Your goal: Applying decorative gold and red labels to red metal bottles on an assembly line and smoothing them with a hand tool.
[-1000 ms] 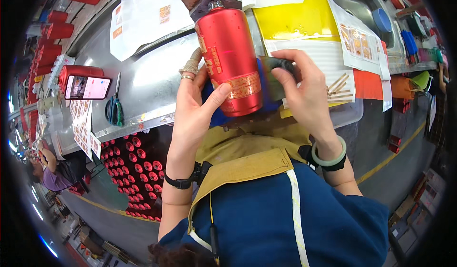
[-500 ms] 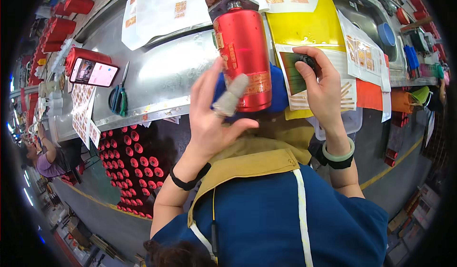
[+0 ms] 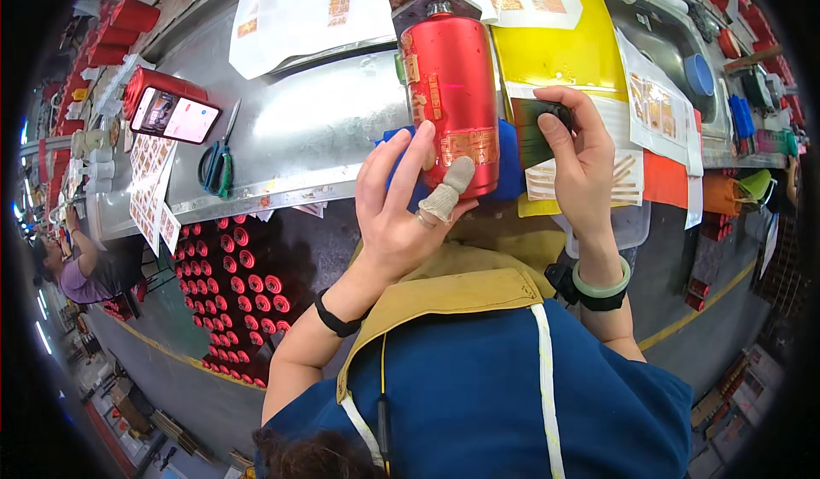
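A big, shiny silver metal table (image 3: 299,112) is under the work, and the round red metal bottle (image 3: 457,78) is near its front edge, with its neck pointing away from the person. Some blue padding (image 3: 510,165) shows beside the bottle's low end. The left hand (image 3: 397,231) has its fingers spread wide by that end — I cannot tell how firmly they touch, if at all. The right hand (image 3: 585,154) pinches a flat, dark green scraper (image 3: 531,142), just off the bottle's side. A weak hold could let the bottle turn, and a hard or tilted scrape could wrinkle or tear the thin gold stickers (image 3: 468,148).
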A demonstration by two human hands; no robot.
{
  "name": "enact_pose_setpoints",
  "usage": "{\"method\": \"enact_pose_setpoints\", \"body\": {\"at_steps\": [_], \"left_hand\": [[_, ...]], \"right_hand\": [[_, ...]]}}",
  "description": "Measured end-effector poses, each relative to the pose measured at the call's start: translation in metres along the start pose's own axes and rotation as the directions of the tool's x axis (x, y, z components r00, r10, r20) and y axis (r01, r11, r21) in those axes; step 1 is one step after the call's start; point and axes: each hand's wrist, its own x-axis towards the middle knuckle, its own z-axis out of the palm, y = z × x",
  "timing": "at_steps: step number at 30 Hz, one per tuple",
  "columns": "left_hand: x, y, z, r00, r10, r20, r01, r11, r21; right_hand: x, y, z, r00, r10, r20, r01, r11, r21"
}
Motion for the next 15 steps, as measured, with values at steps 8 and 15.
{"method": "enact_pose_setpoints", "body": {"at_steps": [8,15], "left_hand": [[-0.003,0.001,0.0,0.988,-0.144,-0.052,0.145,0.989,0.018],[0.007,0.008,0.0,0.982,-0.19,0.026,0.19,0.982,0.006]], "right_hand": [[0.0,-0.001,-0.001,1.0,-0.005,0.017,0.004,0.998,0.059],[0.0,0.001,0.0,1.0,-0.014,0.017,0.012,0.996,0.086]]}}
